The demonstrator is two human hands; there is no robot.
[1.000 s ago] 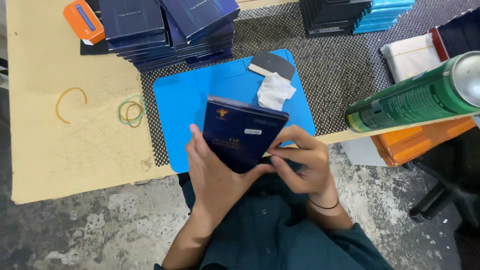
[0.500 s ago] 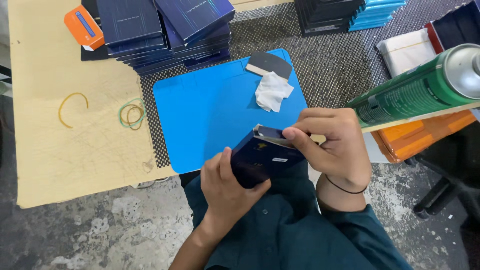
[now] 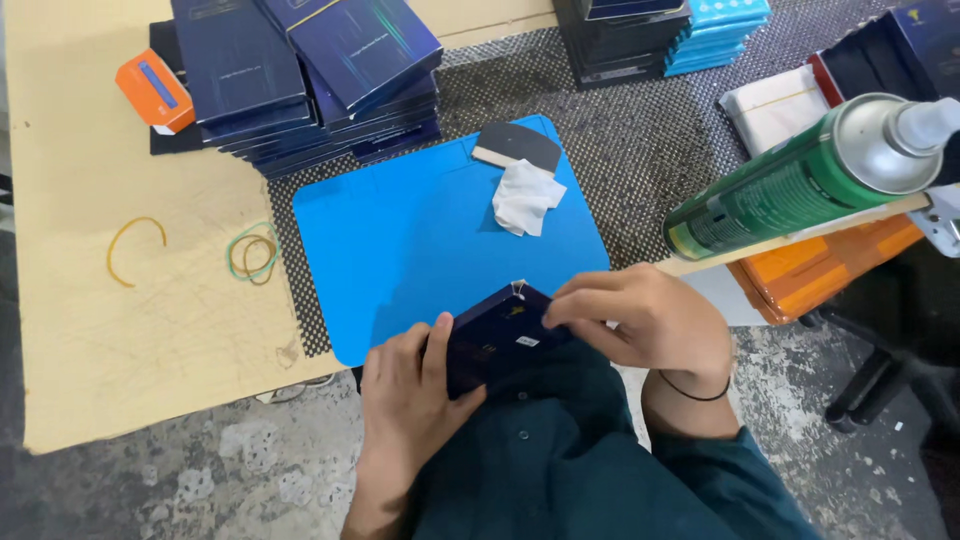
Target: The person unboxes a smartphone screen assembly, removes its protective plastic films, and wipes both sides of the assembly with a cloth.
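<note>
I see dark blue box point(image 3: 497, 338) low, at near edge of blue mat point(image 3: 420, 240), between both hands. Left hand point(image 3: 410, 395) grips its left end. Right hand point(image 3: 645, 325) pinches its top edge. White cloth point(image 3: 524, 196) farther back on mat, well apart.

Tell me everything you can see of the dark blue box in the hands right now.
The dark blue box is flat and rectangular, apparently glossy card, with a small white label and faint print on its face. It is tilted, held just off the blue mat's near edge, above the lap. The left hand grips its lower left side; the right hand pinches its upper right edge. Whether it is sealed cannot be told.
</note>
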